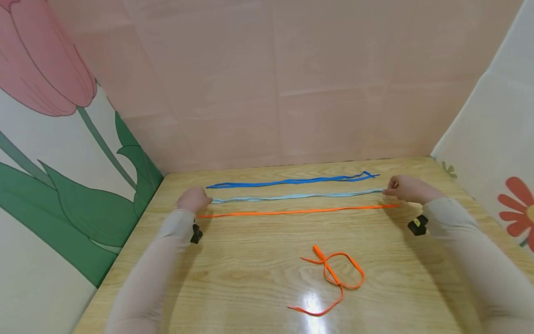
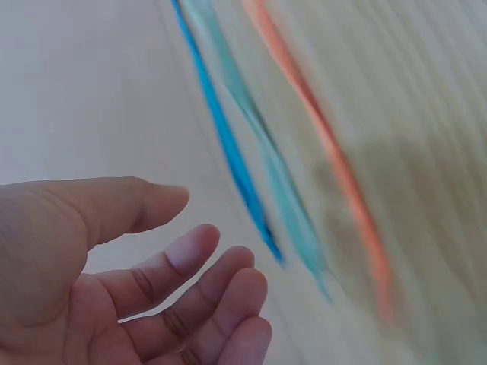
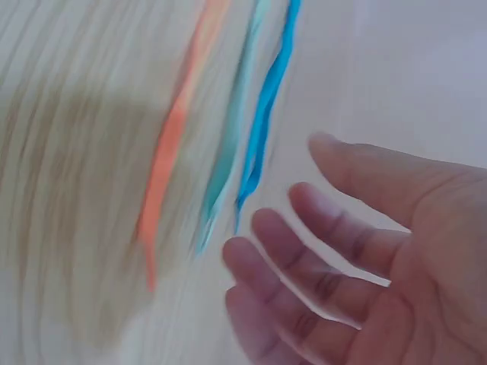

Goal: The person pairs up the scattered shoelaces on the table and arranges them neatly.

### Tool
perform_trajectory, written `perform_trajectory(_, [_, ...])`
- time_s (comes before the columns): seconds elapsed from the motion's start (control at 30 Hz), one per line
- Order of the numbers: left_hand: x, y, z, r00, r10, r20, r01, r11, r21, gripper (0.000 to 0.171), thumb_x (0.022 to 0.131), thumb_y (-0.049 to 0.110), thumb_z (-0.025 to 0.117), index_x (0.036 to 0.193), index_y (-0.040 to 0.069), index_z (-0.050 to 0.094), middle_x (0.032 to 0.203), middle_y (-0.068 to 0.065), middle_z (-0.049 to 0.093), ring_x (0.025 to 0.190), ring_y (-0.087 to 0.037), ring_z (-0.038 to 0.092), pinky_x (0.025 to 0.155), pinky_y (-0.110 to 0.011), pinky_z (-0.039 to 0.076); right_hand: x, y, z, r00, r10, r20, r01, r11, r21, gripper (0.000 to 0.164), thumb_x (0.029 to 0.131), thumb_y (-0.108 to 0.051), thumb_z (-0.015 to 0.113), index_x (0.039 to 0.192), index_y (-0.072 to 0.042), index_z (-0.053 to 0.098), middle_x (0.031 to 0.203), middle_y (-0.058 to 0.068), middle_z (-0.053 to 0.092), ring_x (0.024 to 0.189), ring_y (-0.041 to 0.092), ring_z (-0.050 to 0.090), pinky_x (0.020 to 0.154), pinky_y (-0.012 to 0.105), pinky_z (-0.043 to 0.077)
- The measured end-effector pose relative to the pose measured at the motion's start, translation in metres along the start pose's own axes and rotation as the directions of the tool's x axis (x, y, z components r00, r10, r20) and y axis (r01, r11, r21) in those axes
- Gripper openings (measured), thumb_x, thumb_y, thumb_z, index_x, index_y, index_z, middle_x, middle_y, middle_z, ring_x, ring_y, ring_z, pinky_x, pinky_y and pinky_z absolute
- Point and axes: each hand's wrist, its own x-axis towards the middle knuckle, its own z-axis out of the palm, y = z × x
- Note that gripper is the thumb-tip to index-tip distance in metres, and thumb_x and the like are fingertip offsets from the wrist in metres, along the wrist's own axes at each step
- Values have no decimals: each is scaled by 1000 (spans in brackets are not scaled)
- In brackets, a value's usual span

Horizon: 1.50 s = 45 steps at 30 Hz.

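Three shoelaces lie stretched side by side across the wooden table: a blue shoelace [image 1: 283, 182] at the back, a light blue shoelace [image 1: 296, 196] in the middle and an orange shoelace [image 1: 292, 212] in front. My left hand [image 1: 194, 200] is at the left end of the light blue lace in the head view. In the left wrist view its thumb and fingers [image 2: 190, 251] are parted, with nothing between them. At the opposite end is my right hand [image 1: 406, 189]. The right wrist view shows its loosely bent fingers [image 3: 319, 220] apart from the thumb, beside the free lace ends.
A second orange shoelace [image 1: 333, 278] lies looped and crossed near the front of the table [image 1: 233, 273]. Behind the table stands a pink backdrop [image 1: 275, 93]. Flower-printed panels [image 1: 50, 195] flank both sides.
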Motion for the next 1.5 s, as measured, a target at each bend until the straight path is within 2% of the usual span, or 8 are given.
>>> perform_trajectory(0.2, [-18,64,5,982,184,-39,-187,977,-98,22,96,27,55,79,13,58,67,3,52,54,-11,41,51,-25,36,6,-41,9,995,37,-88,-37,999,2,30,99,-31,56,96,-2,54,89,15,62,77,26,60,59,31,46])
perform_trajectory(0.33, [-34,111,18,923,386,5,-380,910,-164,14,97,26,58,93,14,64,86,1,64,67,-12,52,61,-28,46,9,-59,18,994,14,-108,-14,1000,1,26,98,-31,57,95,-6,56,89,11,63,78,23,61,61,30,45])
perform_trajectory(0.6, [-73,185,71,619,738,269,-766,643,-4,6,94,21,64,89,19,63,82,10,59,74,-5,52,66,-18,45,14,-78,31,997,-12,-71,15,999,35,19,98,-22,57,90,-5,57,86,12,62,76,23,61,58,30,45])
perform_trajectory(0.7, [-86,200,89,555,766,325,-827,550,117,7,92,24,65,88,19,62,82,11,58,71,-3,52,64,-15,43,15,-79,34,998,-17,-61,20,999,49,18,98,-21,58,90,-5,57,85,11,61,75,21,61,57,30,46])
perform_trajectory(0.83, [-95,209,105,550,760,346,-834,481,269,18,89,32,70,83,22,57,79,11,55,69,-2,49,58,-15,40,15,-81,36,998,-28,-58,31,998,57,17,97,-21,58,90,-6,56,84,11,61,74,20,59,59,30,46])
perform_trajectory(1.1, [-99,211,106,521,769,370,-853,453,259,13,90,24,68,81,21,60,77,10,53,69,-3,48,57,-15,38,17,-78,36,998,-33,-56,35,998,44,15,98,-19,57,91,-6,55,83,9,62,73,20,58,60,30,45])
perform_trajectory(1.3, [-94,209,75,521,763,383,-831,556,22,9,92,13,64,85,17,60,79,10,55,71,-3,48,63,-14,39,16,-84,33,998,-28,-47,30,999,38,17,98,-22,56,91,-6,56,83,11,61,72,21,57,58,31,44])
perform_trajectory(1.5, [-84,203,44,558,773,302,-784,610,-113,8,95,15,62,88,17,60,79,7,56,68,-5,46,61,-16,40,9,-114,28,994,-59,-95,62,998,27,16,99,-23,56,93,-8,57,89,8,61,75,21,59,57,31,43])
